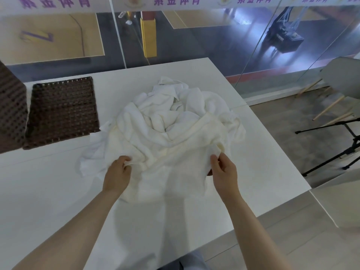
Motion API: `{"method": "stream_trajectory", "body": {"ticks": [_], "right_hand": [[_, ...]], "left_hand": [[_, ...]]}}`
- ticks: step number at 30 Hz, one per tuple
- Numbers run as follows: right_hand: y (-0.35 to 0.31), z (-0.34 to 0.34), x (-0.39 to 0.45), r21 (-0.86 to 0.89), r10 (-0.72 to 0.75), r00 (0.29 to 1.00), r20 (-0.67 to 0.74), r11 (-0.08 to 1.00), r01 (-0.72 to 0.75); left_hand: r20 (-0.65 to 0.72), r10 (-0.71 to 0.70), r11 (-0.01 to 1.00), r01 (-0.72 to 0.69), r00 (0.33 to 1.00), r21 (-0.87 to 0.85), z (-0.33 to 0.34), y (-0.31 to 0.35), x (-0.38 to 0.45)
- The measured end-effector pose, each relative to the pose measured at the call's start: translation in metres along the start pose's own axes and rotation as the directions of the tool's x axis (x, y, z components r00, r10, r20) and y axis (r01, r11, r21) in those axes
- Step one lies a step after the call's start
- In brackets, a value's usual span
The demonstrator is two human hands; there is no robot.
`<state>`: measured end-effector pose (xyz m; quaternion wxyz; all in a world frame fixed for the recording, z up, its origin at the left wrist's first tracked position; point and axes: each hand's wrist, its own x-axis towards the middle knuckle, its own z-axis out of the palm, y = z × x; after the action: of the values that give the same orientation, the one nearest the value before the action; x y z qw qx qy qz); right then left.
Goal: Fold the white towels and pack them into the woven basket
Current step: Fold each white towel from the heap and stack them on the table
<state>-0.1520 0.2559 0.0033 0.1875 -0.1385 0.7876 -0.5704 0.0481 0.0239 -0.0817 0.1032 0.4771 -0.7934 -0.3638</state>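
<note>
Head camera gives me both forearms reaching out over the white table (48,191). My left hand (117,175) has its fingers curled into the near left edge of the topmost white towel (175,168), pinching a bunch of cloth. My right hand (224,172) pinches the same towel's near right corner between thumb and fingertips, lifting it slightly off the tabletop. That towel drapes toward me from the heap of white towels (171,114), which sits crumpled in the middle of the table, none of it folded as far as I can see. Further left, a dark woven basket (62,112) lies on the table just beside the heap's left edge. Another dark woven piece (10,110) stands at the frame's left edge. Beyond the table's right side I see a grey chair (342,78) and a black tripod (342,149).
</note>
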Motion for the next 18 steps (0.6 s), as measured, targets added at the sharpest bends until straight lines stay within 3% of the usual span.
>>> {"method": "stream_trajectory", "body": {"ticks": [4, 9, 13, 18], "right_hand": [[-0.023, 0.038, -0.016, -0.121, -0.037, 0.984, 0.173, 0.991, 0.059], [-0.056, 0.071, -0.042, -0.244, -0.206, 0.902, 0.379, 0.918, 0.312], [-0.090, 0.095, -0.058, -0.239, -0.182, 0.816, 0.549, 0.901, 0.362], [-0.132, 0.116, -0.081, -0.116, -0.215, 0.696, 0.685, 0.911, 0.396]], "left_hand": [[-0.026, 0.007, 0.980, -0.012, 1.000, -0.198, -0.027, 0.012, -0.017], [-0.098, 0.007, 0.945, -0.038, 0.995, -0.324, -0.063, 0.031, -0.032], [-0.134, 0.072, 0.912, -0.120, 0.988, -0.393, -0.093, 0.047, -0.048], [-0.243, 0.195, 0.899, -0.272, 0.950, -0.342, -0.128, 0.054, -0.064]]}}
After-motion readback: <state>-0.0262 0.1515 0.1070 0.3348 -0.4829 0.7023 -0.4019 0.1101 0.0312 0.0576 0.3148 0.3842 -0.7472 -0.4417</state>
